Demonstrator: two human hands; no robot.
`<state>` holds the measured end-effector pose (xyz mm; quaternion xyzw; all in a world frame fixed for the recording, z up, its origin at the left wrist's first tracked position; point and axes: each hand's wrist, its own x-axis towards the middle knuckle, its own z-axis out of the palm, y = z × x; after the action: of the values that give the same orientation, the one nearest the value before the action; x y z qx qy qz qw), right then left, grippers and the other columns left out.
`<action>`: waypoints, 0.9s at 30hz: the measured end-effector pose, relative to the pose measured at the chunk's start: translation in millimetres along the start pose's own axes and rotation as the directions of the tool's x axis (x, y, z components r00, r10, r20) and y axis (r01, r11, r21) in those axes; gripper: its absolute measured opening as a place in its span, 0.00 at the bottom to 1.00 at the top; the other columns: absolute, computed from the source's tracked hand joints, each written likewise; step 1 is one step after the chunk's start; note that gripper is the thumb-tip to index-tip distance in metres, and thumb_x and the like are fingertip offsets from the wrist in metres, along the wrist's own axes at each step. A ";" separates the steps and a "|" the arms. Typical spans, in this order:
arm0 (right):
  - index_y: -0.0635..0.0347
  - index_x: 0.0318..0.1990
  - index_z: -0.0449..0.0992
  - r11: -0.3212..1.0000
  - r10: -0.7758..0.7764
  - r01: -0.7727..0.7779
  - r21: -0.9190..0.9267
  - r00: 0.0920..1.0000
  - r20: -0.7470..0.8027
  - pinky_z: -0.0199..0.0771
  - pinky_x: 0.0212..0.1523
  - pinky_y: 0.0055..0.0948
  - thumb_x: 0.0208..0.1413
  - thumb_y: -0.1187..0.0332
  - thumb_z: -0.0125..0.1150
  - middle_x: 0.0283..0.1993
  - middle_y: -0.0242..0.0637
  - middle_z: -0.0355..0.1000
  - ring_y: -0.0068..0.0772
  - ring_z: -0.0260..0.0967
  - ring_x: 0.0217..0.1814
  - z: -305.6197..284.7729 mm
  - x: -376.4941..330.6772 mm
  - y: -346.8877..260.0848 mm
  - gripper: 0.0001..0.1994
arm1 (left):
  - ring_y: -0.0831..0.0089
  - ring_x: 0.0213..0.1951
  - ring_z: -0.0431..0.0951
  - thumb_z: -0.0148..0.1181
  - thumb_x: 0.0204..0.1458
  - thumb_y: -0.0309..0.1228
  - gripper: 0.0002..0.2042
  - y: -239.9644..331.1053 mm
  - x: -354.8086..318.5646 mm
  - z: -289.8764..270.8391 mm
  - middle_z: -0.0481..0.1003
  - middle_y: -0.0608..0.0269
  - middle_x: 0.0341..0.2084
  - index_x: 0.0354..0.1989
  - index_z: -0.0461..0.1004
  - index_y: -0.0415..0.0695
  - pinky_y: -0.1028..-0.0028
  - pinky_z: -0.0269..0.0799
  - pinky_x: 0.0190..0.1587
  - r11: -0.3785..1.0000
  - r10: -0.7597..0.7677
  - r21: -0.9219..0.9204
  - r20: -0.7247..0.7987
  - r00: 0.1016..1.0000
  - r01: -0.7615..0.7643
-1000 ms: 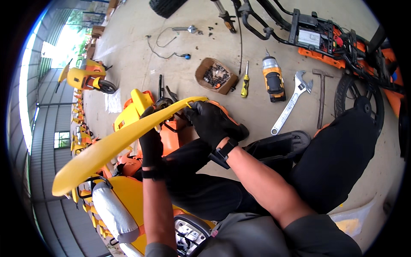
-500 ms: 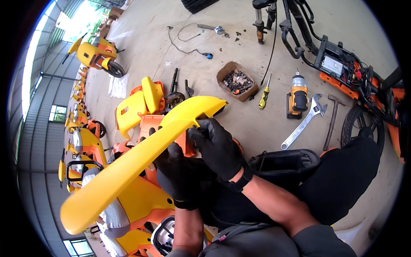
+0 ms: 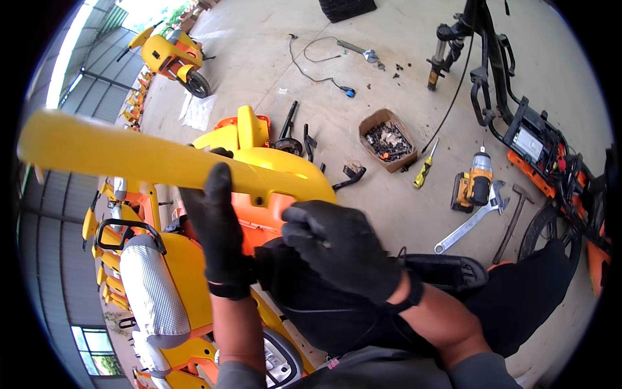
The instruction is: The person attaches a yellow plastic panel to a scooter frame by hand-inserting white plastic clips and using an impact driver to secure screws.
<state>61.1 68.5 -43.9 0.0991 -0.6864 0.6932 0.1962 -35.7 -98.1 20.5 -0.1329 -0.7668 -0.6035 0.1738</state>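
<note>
My two black-gloved hands hold a long yellow plastic body panel [image 3: 129, 155] that runs from the upper left to the middle of the view. My left hand [image 3: 217, 227] grips it from below near its middle, fingers pointing up. At the panel's right end my right hand [image 3: 343, 249] is closed on its lower edge, over an orange panel [image 3: 262, 223] underneath. Below both hands lies a yellow scooter body [image 3: 188, 311] with a silver mesh-covered part [image 3: 152, 295].
On the concrete floor to the right lie a cardboard box of small parts [image 3: 387, 138], a yellow screwdriver [image 3: 424, 170], a yellow cordless drill [image 3: 475, 185], an adjustable wrench [image 3: 470, 223] and a hammer [image 3: 512, 220]. A stripped black frame [image 3: 518, 123] stands at right. Another yellow scooter [image 3: 172, 55] is parked far left.
The yellow panel has swung from a steep diagonal to nearly level and come closer to the camera. Both hands kept hold of it; the view shifted so the floor tools sit further right.
</note>
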 end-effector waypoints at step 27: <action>0.56 0.40 0.78 0.420 -0.002 -0.093 -0.903 0.995 -0.104 0.68 0.49 0.48 0.52 0.61 0.67 0.43 0.39 0.73 0.44 0.71 0.45 -62.7 -41.4 -76.6 0.12 | 0.76 0.38 0.72 0.59 0.56 0.38 0.18 55.3 -8.0 141.8 0.71 0.62 0.36 0.48 0.66 0.39 0.73 0.70 0.40 0.857 -0.182 -0.300 0.585 0.790 0.419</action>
<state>138.0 123.5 6.7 -0.0715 -0.9444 0.2236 0.2302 -20.7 52.8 35.8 -0.2032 -0.6495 -0.7101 -0.1807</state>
